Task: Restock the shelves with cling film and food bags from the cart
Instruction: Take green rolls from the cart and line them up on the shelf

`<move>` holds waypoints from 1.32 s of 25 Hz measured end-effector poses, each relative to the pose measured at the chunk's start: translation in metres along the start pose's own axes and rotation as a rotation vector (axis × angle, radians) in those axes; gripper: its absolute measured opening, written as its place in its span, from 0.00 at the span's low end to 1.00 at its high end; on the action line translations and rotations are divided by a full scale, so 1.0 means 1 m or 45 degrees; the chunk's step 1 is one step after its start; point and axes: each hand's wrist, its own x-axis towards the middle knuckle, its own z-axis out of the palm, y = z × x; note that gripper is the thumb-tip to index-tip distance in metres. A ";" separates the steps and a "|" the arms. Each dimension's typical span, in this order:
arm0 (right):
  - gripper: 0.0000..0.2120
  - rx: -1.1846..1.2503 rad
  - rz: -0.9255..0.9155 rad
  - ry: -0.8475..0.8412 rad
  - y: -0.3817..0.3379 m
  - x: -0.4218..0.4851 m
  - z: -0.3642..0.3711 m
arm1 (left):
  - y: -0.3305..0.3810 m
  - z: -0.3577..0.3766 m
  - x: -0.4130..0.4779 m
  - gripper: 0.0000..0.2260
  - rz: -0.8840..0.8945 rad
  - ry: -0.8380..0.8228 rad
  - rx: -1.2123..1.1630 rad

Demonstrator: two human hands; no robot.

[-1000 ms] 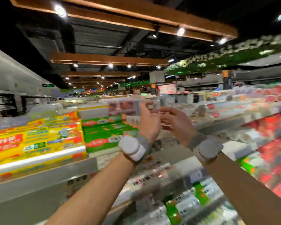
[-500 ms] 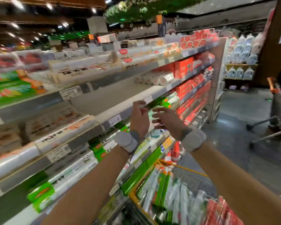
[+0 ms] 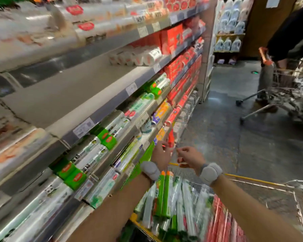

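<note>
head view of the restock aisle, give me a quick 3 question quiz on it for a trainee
1. True or false: the left hand and the right hand each grip a roll.
2. Multiple choice: where is the big bare stretch of shelf?
A. bottom level
B. the level with the white rolls at its far end
C. the end rack of bottles
3. Fill in: the cart beneath the hands has a ____ coloured rim.

Key: 1 false, both hands are empty, above the cart's packs. 2 B. 3 yellow.
</note>
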 end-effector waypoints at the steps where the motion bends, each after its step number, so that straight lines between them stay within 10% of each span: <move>1: 0.10 -0.020 0.071 0.027 0.016 0.018 0.006 | -0.029 0.006 0.017 0.04 -0.050 -0.055 0.043; 16: 0.15 -0.512 0.729 0.005 0.226 0.144 0.092 | -0.298 0.062 0.081 0.17 -0.552 -0.994 0.331; 20: 0.29 -0.576 0.810 0.002 0.253 0.154 0.113 | -0.336 0.062 0.079 0.19 -0.564 -0.993 0.436; 27: 0.18 -0.759 0.742 -0.122 0.253 0.166 0.114 | -0.326 0.058 0.075 0.13 -0.520 -0.844 0.522; 33: 0.17 -0.150 0.788 -0.111 0.221 0.119 0.074 | -0.271 0.058 0.049 0.22 -0.587 -0.924 0.408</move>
